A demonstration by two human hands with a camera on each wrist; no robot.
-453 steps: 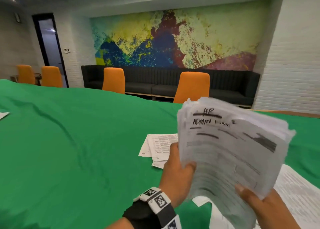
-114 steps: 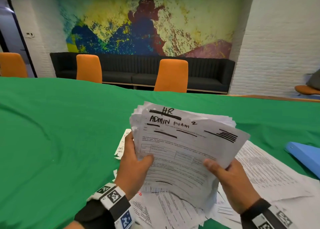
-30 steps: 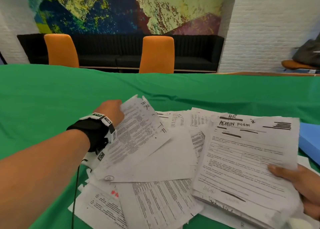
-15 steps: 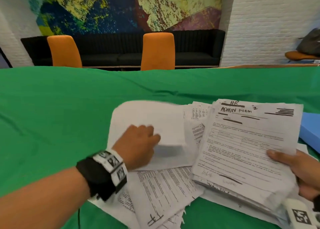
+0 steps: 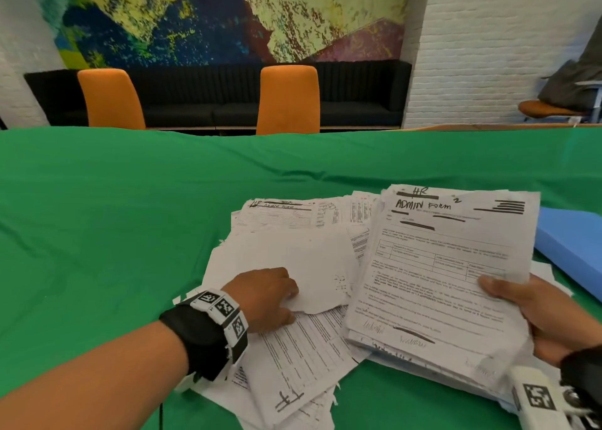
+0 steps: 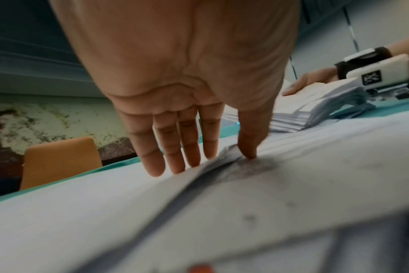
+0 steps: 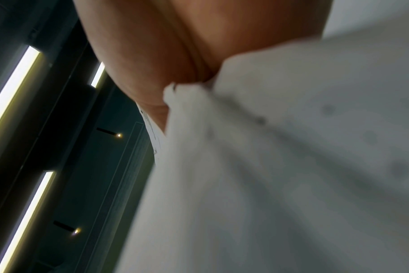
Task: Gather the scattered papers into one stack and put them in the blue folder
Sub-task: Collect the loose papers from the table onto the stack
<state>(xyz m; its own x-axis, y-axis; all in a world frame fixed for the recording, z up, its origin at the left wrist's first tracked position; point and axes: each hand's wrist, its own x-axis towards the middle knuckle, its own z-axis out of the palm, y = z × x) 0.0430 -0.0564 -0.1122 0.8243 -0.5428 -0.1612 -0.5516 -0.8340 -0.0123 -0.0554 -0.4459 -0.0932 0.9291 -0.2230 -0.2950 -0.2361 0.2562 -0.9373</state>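
Observation:
My right hand (image 5: 534, 312) grips a thick paper stack (image 5: 439, 266) topped by an "HR ADMIN FORM" sheet, thumb on top, its lower end just over the green table. The right wrist view shows the palm (image 7: 175, 46) against the stack (image 7: 292, 147). To the left, loose papers (image 5: 293, 358) lie overlapping. My left hand (image 5: 264, 294) rests on a blank face-down sheet (image 5: 293, 257) atop them. In the left wrist view its straight fingers (image 6: 175, 162) press the sheet, thumb at a lifted edge. The blue folder (image 5: 576, 244) lies at the far right, partly under the stack.
A green cloth (image 5: 114, 217) covers the wide table. Two orange chairs (image 5: 288, 100) stand at the far edge before a black sofa (image 5: 202, 103). A third chair with a grey bag (image 5: 570, 94) is at the back right.
My left hand took a printed sheet from the far left, turned it face down onto the loose pile and drew back to its near edge. The right hand kept hold of the stack.

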